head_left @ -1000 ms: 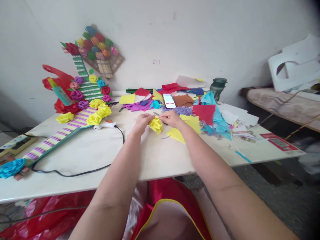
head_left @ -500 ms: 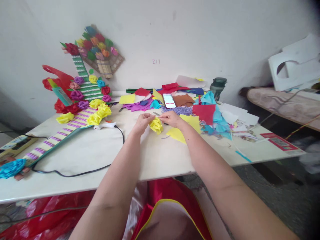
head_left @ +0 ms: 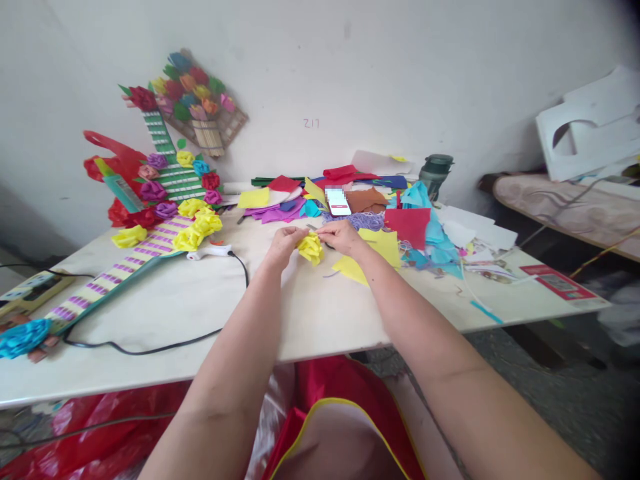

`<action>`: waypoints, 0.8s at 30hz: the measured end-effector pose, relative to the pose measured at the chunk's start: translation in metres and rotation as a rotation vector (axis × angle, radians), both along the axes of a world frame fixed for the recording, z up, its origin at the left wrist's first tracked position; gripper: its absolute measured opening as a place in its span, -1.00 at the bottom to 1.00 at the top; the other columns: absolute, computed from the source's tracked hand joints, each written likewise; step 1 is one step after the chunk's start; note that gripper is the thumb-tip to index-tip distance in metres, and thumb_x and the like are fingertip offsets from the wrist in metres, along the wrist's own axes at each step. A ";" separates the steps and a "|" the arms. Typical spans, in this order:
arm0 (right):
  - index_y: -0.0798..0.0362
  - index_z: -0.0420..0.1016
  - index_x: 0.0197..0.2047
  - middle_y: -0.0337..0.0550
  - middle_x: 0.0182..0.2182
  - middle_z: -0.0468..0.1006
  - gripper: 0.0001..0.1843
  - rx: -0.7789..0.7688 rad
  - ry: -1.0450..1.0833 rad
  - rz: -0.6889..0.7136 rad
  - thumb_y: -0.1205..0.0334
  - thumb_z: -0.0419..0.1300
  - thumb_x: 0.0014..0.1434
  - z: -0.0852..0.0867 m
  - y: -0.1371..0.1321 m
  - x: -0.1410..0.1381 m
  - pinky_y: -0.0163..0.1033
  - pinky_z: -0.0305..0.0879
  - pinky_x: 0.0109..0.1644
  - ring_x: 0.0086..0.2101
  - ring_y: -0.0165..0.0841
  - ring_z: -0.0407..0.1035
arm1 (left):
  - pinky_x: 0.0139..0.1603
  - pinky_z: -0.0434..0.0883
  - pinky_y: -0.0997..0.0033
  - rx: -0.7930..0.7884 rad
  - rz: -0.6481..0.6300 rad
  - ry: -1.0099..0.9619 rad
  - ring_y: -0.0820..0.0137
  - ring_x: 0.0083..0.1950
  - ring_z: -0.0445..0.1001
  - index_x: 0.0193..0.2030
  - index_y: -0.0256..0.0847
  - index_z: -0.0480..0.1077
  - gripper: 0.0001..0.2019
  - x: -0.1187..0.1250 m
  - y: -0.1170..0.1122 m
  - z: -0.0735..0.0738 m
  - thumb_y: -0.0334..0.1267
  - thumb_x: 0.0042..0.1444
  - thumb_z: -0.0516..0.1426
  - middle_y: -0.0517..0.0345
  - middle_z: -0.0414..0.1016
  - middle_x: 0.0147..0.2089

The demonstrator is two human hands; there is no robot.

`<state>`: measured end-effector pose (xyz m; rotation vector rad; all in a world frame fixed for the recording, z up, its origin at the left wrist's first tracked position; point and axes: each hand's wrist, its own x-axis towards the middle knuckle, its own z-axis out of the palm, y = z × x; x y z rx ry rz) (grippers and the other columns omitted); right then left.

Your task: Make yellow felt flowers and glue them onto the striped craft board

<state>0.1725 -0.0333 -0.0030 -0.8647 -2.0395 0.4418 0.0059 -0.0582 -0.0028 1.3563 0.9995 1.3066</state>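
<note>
Both my hands meet over the middle of the white table (head_left: 320,320). My left hand (head_left: 283,244) pinches the left side of a small yellow felt flower (head_left: 311,249), fingers closed on it. My right hand (head_left: 341,236) grips the same flower from the right, fingers closed; a thin grey strip pokes out between the two hands. Just right of the flower, a flat yellow felt sheet (head_left: 373,253) lies under my right wrist.
A white glue gun (head_left: 210,251) with a black cord (head_left: 165,343) lies to the left. Decorated strips with felt roses (head_left: 165,200) stand at back left. Coloured felt scraps (head_left: 410,227), a phone (head_left: 338,201) and a dark bottle (head_left: 435,175) crowd the back right.
The two hands and the yellow flower stay in the same place; only slight finger shifts show.
</note>
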 end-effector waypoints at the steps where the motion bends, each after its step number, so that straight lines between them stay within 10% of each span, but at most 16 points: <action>1: 0.12 0.58 -0.33 -0.12 -0.43 0.58 -0.79 0.006 0.000 -0.003 0.33 0.14 -0.03 0.000 0.000 0.000 -0.33 0.27 -0.29 -0.40 -0.39 0.41 | -0.54 0.14 0.51 0.004 0.002 -0.003 0.57 -0.61 0.19 -0.63 -0.28 0.29 -0.76 0.000 0.000 0.000 -0.16 -0.20 0.20 0.27 0.23 -0.67; 24: 0.15 0.57 -0.36 -0.19 -0.54 0.52 -0.75 -0.053 0.017 0.052 0.23 0.10 0.01 0.001 0.000 0.002 -0.38 0.21 -0.39 -0.50 -0.45 0.32 | -0.49 0.19 0.50 0.028 -0.040 0.023 0.54 -0.58 0.25 -0.59 -0.28 0.34 -0.74 0.000 -0.001 0.001 -0.11 -0.20 0.20 0.23 0.31 -0.64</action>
